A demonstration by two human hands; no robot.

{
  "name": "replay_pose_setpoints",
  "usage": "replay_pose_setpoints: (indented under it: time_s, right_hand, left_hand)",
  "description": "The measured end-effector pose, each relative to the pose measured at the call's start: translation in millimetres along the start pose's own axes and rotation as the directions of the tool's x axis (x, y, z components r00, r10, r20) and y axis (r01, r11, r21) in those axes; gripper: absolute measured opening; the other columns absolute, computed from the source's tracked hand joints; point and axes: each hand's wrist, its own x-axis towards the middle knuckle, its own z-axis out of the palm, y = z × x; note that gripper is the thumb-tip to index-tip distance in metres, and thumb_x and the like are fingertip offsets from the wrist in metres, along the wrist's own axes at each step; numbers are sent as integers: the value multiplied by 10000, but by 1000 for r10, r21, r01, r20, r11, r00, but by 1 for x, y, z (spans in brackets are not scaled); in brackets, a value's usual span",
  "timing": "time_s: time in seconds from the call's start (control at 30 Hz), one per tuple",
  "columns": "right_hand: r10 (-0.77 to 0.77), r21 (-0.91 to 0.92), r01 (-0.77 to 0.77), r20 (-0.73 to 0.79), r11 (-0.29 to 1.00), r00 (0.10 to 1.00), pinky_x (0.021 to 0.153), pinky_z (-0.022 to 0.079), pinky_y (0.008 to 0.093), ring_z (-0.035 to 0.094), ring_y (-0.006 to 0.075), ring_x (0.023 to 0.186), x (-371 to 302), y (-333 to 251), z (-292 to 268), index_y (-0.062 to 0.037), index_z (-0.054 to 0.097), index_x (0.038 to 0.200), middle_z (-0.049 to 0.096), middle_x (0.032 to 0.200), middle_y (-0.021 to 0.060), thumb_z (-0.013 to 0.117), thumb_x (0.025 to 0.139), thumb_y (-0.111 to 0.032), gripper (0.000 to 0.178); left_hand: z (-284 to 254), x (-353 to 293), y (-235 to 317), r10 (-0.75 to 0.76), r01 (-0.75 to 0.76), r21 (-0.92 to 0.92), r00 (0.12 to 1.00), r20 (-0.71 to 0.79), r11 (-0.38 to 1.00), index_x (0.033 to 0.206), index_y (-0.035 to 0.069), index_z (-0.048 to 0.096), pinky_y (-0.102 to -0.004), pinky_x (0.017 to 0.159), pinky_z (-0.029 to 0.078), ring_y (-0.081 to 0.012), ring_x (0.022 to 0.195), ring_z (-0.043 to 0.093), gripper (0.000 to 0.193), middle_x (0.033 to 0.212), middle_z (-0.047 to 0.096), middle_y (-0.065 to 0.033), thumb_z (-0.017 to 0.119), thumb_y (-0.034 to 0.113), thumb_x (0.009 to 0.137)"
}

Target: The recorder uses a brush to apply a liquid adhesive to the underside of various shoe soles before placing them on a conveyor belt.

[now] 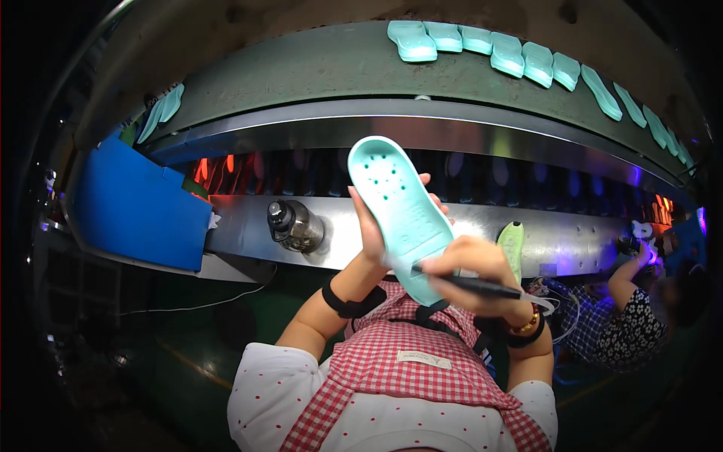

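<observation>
A mint-green shoe sole (410,215) is tilted up in front of me, dotted with small dark-green holes at its far, rounded end. My left hand (367,230) wraps round it from behind, with the thumb along the left edge and fingertips showing at the right. My right hand (482,265) is closed round a black pen-shaped tool (476,285), with a pale strip or tube trailing from its rear. The tool's front end is over the sole's near end; whether the tip touches it I cannot tell.
A dark bottle (296,226) stands on the metal ledge (343,218); a yellow-green sole (511,245) lies right. Beyond, more mint soles (507,55) line a dark conveyor-like surface (301,71). A blue box-shaped cover (132,207) is left. Another person (625,316) works at far right.
</observation>
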Motion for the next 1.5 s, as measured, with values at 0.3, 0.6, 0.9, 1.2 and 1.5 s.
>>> replay_pose_setpoints:
  time_s: [0.3, 0.6, 0.9, 1.2, 1.5]
  right_hand:
    - [64, 106, -72, 79, 992, 995, 696, 473, 285, 613, 208, 778, -13, 3, -13, -28, 638, 873, 644, 859, 100, 691, 651, 13, 232]
    - [77, 243, -92, 73, 966, 994, 796, 437, 303, 573, 193, 858, -21, 16, -22, -4, 640, 876, 647, 894, 112, 682, 649, 38, 235]
    - [429, 860, -170, -62, 481, 901, 910, 421, 389, 556, 264, 979, -26, 35, -14, 40, 559, 930, 580, 1006, 180, 566, 757, -7, 180]
    - [383, 679, -225, -88, 698, 920, 821, 439, 279, 576, 180, 905, -29, 12, -17, 34, 590, 926, 601, 960, 141, 574, 760, 7, 169]
    - [102, 332, -54, -129, 942, 986, 760, 470, 293, 615, 212, 829, -13, 9, -47, 32, 620, 868, 634, 869, 146, 624, 696, 38, 172]
  left_hand:
    - [8, 7, 18, 195, -190, 69, 978, -75, 979, 1169, 52, 432, -479, 868, 425, -310, 939, 548, 946, 1034, 537, -175, 223, 822, 662]
    - [22, 14, 29, 184, -168, 171, 979, -83, 971, 1213, 57, 394, -474, 847, 455, -332, 982, 543, 963, 1029, 536, -168, 321, 820, 630]
    - [24, 30, 24, 259, -175, 255, 900, -351, 951, 1231, 50, 397, -527, 952, 342, -360, 1035, 516, 655, 1140, 512, -202, 342, 571, 838]
    - [42, 10, -13, 90, -83, 69, 989, -114, 994, 1299, 4, 303, -468, 932, 387, -346, 1053, 509, 644, 1217, 460, -188, 337, 485, 872]
    - [43, 19, -9, 118, -106, 114, 988, -101, 988, 1269, 1, 341, -504, 927, 374, -342, 1070, 493, 603, 1201, 463, -203, 428, 414, 839]
